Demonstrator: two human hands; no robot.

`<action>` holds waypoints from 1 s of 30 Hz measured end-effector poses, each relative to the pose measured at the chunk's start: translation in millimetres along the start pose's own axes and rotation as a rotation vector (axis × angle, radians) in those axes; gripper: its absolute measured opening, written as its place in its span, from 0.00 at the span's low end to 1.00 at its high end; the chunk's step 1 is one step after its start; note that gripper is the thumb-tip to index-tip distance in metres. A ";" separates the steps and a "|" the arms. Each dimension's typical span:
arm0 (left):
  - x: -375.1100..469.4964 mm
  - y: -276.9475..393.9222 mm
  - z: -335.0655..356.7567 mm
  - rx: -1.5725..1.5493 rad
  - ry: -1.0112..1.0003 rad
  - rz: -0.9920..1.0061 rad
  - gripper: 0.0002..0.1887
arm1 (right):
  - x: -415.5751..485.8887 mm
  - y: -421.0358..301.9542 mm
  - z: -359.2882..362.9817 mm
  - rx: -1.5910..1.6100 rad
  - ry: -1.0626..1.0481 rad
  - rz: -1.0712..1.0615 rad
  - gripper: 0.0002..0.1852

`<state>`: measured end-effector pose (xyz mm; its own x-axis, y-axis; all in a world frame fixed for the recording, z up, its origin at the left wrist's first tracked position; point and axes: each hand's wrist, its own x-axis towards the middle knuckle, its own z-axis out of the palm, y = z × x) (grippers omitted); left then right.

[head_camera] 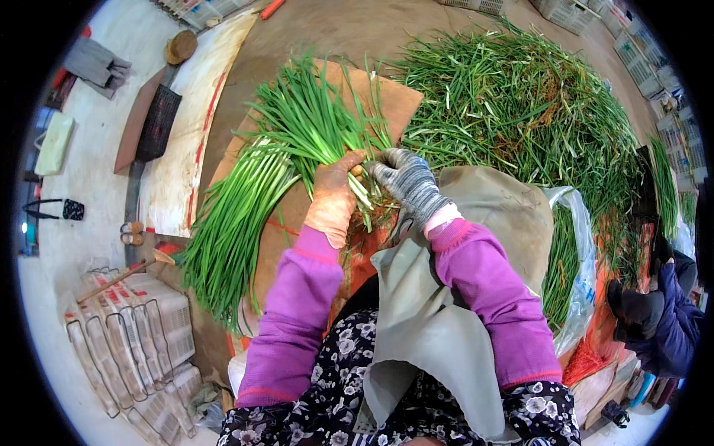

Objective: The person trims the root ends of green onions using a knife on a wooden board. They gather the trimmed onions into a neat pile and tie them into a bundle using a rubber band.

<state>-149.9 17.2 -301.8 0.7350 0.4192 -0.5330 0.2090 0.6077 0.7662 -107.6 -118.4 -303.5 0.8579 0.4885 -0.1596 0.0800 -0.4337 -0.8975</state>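
Note:
A bunch of green leafy stalks, like garlic chives [312,117], is clasped near its pale stem ends by my left hand [334,187], which wears a soiled, thin glove. Close by on the right, my right hand [407,178], in a grey striped knit glove, has its fingers bent at the stems beside the left thumb; whether they pinch a stalk cannot be told. Beneath and left of my left hand, a larger laid-out bundle of the same greens [228,234] lies with its pale ends up. A brown board [404,103] is under the greens.
A big heap of loose greens [519,106] spreads to the right. A clear plastic bag [583,251] with greens stands near my right arm. Stacked white crates [139,323] are at lower left, a black crate [159,122] at upper left. A person in dark blue [669,323] is at far right.

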 end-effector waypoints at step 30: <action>-26.4 20.1 -13.1 -0.172 -0.088 -0.021 0.04 | -18.0 -16.4 -10.0 0.402 -0.240 0.015 0.23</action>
<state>-173.5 27.2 -277.0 0.7871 0.3491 -0.5086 0.1167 0.7253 0.6785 -119.2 -127.7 -281.8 0.7116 0.6666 -0.2219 -0.1752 -0.1376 -0.9749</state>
